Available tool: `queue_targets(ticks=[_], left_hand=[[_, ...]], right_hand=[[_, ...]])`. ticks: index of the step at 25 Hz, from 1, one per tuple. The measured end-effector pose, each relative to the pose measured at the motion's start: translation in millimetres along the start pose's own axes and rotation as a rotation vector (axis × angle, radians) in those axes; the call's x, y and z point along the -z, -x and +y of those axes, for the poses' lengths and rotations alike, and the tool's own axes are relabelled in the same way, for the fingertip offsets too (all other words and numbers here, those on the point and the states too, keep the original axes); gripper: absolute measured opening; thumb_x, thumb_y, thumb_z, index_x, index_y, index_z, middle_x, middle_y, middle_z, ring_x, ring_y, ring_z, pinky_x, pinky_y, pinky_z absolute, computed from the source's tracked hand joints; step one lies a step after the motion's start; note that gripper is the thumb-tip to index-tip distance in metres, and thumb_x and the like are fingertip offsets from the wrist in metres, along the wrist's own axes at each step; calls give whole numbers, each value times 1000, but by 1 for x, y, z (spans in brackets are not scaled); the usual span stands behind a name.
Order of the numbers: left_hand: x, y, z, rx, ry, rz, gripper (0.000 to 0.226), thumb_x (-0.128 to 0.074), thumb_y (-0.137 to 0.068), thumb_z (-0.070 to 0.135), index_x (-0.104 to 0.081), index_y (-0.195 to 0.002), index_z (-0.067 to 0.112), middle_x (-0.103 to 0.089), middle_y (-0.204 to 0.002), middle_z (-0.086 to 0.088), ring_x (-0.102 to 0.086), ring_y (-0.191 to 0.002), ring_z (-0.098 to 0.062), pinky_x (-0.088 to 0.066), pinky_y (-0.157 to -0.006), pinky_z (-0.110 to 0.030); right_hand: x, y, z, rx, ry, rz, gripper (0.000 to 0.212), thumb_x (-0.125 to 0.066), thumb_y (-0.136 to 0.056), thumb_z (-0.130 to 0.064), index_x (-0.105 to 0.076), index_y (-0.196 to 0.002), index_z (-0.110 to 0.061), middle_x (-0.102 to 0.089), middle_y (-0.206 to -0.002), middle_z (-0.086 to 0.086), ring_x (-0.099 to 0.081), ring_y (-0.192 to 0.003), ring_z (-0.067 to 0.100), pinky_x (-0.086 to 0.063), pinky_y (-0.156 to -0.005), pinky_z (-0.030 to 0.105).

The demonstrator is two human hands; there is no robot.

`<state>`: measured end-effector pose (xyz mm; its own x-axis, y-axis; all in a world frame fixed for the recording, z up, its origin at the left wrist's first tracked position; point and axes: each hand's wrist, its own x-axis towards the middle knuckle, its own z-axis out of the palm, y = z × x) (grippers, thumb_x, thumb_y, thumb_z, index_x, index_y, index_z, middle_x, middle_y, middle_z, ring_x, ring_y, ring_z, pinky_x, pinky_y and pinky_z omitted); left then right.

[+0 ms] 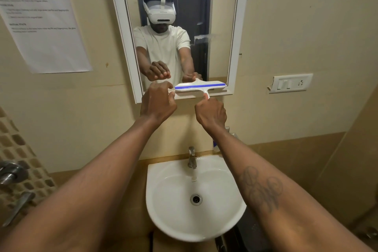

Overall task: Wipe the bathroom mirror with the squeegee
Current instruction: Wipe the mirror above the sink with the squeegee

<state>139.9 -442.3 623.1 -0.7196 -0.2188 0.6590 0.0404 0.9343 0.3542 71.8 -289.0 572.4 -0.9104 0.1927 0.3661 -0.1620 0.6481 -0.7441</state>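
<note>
Squeegee at the bottom edge of the mirror, just above the middle of the frame.

The right hand (210,113) is closed tight around the handle of the squeegee (200,86). The blade lies flat and level against the glass at the very bottom of the mirror (184,26), near the lower right part of its white frame. Holding it level lets the whole rubber edge press on the glass at once. The left hand (158,101) is just beside the blade's left end, fingers loosely curled and holding nothing; it may be touching that end to steady it, but I cannot tell. The sink (163,210) sits right below, in the lower middle of the frame, so drips can fall into it. This looks like the end of a downward pull.
</note>
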Motion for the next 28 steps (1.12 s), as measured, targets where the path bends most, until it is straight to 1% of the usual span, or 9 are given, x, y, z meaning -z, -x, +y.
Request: queue_targets(ticks=[3,6,10,12,15,17,20,25,28], left_hand=[[8,0,5,-20,-1,14,29,-63,-92,25,-69,-119,17,-68,-117,-13,-61,-112,-30,-52,-88,-40],[19,-6,10,-34,6,61,28,-62,-91,24,-69,-117,16,-69,-114,-13,-62,-111,-30,-53,-86,-42],[35,-18,13,-47,9,106,29,-62,-91,25,-69,-118,17,-68,-117,-12,-62,-111,-29,-52,-89,-39],[44,-29,15,-64,4,132,30,-62,-91,26,-69,-119,17,-68,-118,-11,-63,-110,-28,-52,-90,-38],[58,-43,18,-103,-5,173,29,-63,-91,25,-70,-117,17,-70,-116,-6,-64,-109,-24,-54,-90,-38],[62,-50,18,-130,-20,196,25,-64,-90,24,-71,-113,16,-71,-113,-4,-65,-107,-22,-54,-88,-35],[64,-57,14,-142,-43,214,22,-65,-89,22,-70,-109,16,-71,-107,-5,-64,-105,-24,-52,-84,-35],[56,-63,8,-134,-52,205,20,-67,-90,23,-70,-108,16,-71,-105,-6,-64,-103,-25,-53,-84,-36],[47,-63,3,-126,-45,192,20,-67,-90,22,-71,-109,15,-71,-106,-7,-64,-104,-25,-54,-84,-38]], right_hand=[[14,2,-11,5,-34,68,47,-33,-107,-46,-54,-72,-22,-55,-67,-5,-48,-56,10,-33,-51,27],[24,4,-32,154,-125,175,44,-35,-108,-45,-59,-81,-21,-43,-59,-14,-39,-52,2,-24,-47,24],[41,-6,-70,266,-190,293,38,-36,-107,-46,-50,-80,-21,-30,-58,-19,-25,-51,-4,-14,-47,22],[46,-18,-86,277,-205,315,43,-35,-107,-45,-58,-85,-17,-34,-59,-15,-27,-50,0,-15,-48,24],[52,-36,-105,301,-259,300,47,-34,-109,-46,-63,-93,-14,-51,-66,-9,-48,-54,12,-28,-50,24],[57,-46,-116,324,-297,300,58,-26,-106,-55,-65,-97,-13,-64,-75,-1,-60,-64,18,-40,-57,27],[60,-61,-127,342,-307,291,79,-9,-94,-70,-65,-95,-14,-67,-81,3,-60,-68,18,-45,-60,30],[43,-81,-111,293,-251,255,51,-30,-111,-47,-67,-107,-12,-65,-83,2,-61,-73,19,-36,-58,26],[31,-83,-95,296,-179,280,51,-31,-110,-47,-67,-102,-12,-57,-71,-4,-48,-57,13,-30,-53,25]])
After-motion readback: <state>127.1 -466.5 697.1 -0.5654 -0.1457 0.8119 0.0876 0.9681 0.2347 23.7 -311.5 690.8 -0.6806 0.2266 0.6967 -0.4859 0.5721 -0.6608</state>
